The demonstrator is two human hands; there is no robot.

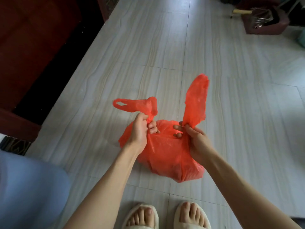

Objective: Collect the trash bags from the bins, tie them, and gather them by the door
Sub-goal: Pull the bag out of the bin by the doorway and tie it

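On the pale tiled floor (165, 47), just ahead of two slippered feet (166, 217):

Item 1. Red trash bag (166, 152): thin plastic film, filled and rounded, its underside apparently resting on the tiles. The crumpled skin suggests soft contents and a light load, though weight cannot be confirmed. Film of this kind is likely slippery, stretches under pull and tears if yanked; sharp rubbish inside could pierce it. Best hold: the twisted necks of the two handles, close to the bag's mouth, where the plastic is bunched thick.

Item 2. Right handle (195, 103): flattened strip standing up and away from the bag. The right hand (198, 142) pinches its base between thumb and fingers (178, 128), the rest of them reaching over the bag's top.

Item 3. Left handle (135, 105): open loop flopped to the left. The left hand (140, 131) grips its gathered root, fingers (152, 127) curled tight round the twist.

Condition: handles apart, no knot yet; tying looks to be the step in hand. Crossing them calls for a firm, even pull.

Nearby: dark red door (33, 38) to the left; maroon bin (265, 20), far right.
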